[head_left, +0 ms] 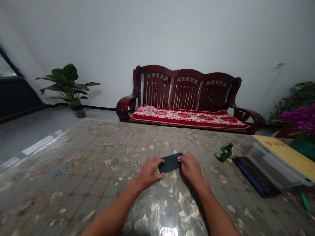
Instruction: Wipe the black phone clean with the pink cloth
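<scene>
A dark smartphone [169, 163] lies back side up on the patterned tablecloth [103, 190], slightly slanted, with its camera end to the right. My left hand [150, 170] grips its left end, thumb at the near edge and fingers at the far edge. At the camera end, my right hand [191, 166] is closed in a pinch. A small white piece [179, 159], like tissue or cloth, peeks out from its fingertips against the phone. Most of that piece is hidden by the fingers.
Right of my hands stand a green bottle [223, 152] with a black top, a black flat case [256, 177] and a clear plastic box [268, 164] under a yellow sheet [287, 154]. Coloured rubber bands [67, 165] lie at left. A wooden bench [185, 95] stands beyond the table.
</scene>
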Available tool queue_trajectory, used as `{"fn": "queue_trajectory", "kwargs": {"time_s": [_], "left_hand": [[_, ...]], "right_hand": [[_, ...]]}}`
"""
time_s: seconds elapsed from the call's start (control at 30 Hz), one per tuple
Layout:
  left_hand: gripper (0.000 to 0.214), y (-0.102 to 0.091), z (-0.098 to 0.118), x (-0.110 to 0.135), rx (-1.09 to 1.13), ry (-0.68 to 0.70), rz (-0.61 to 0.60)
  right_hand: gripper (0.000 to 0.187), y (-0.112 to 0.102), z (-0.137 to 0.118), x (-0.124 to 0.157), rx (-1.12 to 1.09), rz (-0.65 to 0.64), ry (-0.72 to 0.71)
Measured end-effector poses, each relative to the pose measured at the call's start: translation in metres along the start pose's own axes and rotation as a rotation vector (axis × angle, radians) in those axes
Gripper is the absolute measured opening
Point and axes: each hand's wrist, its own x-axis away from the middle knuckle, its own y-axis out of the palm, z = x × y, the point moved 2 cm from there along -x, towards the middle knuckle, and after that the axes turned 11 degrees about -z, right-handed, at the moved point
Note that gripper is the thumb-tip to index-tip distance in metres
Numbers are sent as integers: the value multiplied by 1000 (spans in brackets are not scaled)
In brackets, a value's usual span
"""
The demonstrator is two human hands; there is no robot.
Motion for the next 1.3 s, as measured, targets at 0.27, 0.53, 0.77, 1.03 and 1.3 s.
{"fn": "queue_trajectory", "kwargs": {"time_s": [0.27, 0.53, 0.77, 1.03, 1.3], "left_hand": [[42, -7, -1, -1, 7, 17, -65], [53, -12, -8, 4, 76, 62, -134], [56, -7, -15, 4, 69, 72, -116], [57, -11, -12, 2, 109, 56, -101], [57, -10, -12, 2, 125, -6, -88]], "right_hand": [[28, -4, -19, 9, -143, -130, -210], [29, -24, 12, -10, -177, -94, -142], [29, -22, 45, -21, -154, -201, -152], [28, -16, 35, -29, -145, -251, -247], [31, -23, 39, -28, -105, -262, -251]]}}
